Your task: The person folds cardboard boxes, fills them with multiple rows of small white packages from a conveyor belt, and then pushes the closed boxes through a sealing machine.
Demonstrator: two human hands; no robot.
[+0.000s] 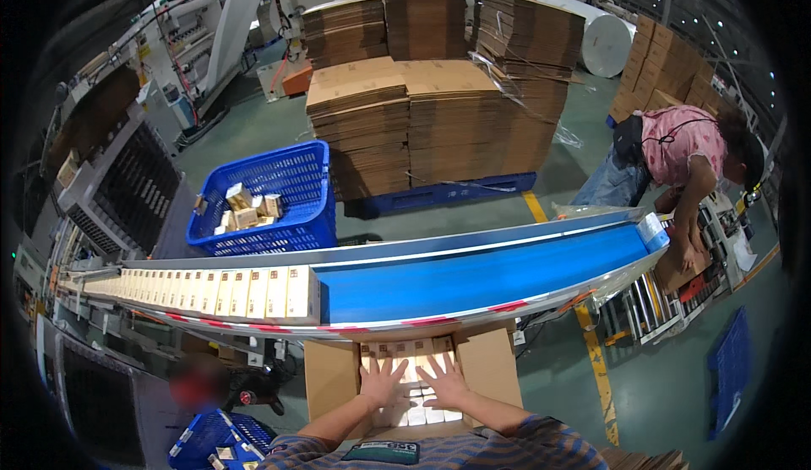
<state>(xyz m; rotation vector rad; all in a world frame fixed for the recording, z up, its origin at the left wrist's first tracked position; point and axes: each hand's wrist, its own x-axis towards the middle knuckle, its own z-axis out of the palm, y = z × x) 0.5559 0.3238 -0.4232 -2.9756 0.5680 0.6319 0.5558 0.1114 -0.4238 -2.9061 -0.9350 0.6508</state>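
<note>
An open cardboard carton [488, 368] stands right in front of me with its flaps folded outward. Rows of pale packs [415, 414] fill the part of it that shows. My left hand [382, 384] lies flat on the packs at the carton's left, fingers spread. Beside it, my right hand [446, 384] rests on the packs in the same way. Neither hand grips a pack. Just beyond the carton runs a blue conveyor belt [469, 280]. A long row of upright cream packs [266, 292] stands on its left stretch.
Behind the belt sits a blue plastic basket [266, 242] holding loose packs. Stacked flat cardboard [450, 115] rises on a blue pallet [443, 192]. At right, a co-worker [678, 140] bends over a roller conveyor [646, 305]. Another person [253, 387] and a second blue basket [190, 444] are at lower left.
</note>
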